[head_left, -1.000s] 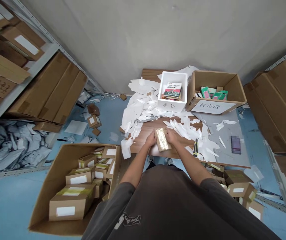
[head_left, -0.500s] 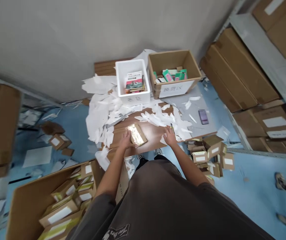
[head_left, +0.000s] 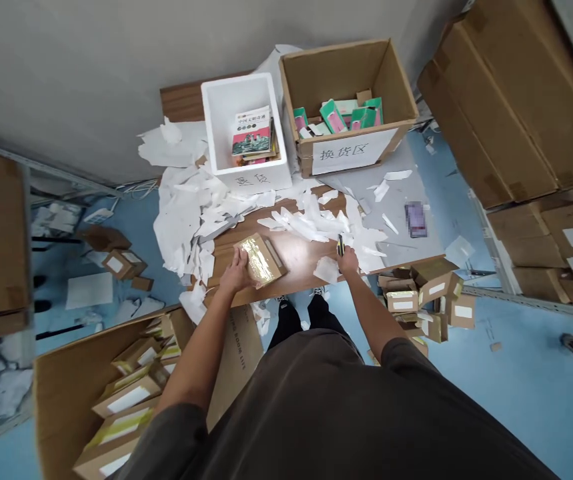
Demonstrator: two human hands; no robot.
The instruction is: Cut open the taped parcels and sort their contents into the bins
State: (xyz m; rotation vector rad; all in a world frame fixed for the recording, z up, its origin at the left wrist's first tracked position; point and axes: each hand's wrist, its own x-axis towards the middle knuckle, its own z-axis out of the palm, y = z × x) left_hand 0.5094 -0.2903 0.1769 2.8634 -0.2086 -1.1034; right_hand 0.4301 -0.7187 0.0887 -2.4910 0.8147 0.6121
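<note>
Logging change: right hand (head_left: 349,261), off the taped box (head_left: 262,260), now grips the yellow-black cutter (head_left: 341,245) | left hand (head_left: 235,272) grip: closed on the taped box's left side | box position: on the wooden surface (head_left: 300,261), near its front edge, short of the paper scraps (head_left: 296,225) | bearing on work: box apparently steadied one-handed, tool in hand

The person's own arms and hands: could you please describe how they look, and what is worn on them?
Short, dark grey sleeves without visible print end around the elbows. Both forearms are bare below, with no watch or bracelet visible. The left hand and right hand wear no gloves; rings cannot be made out.
</note>
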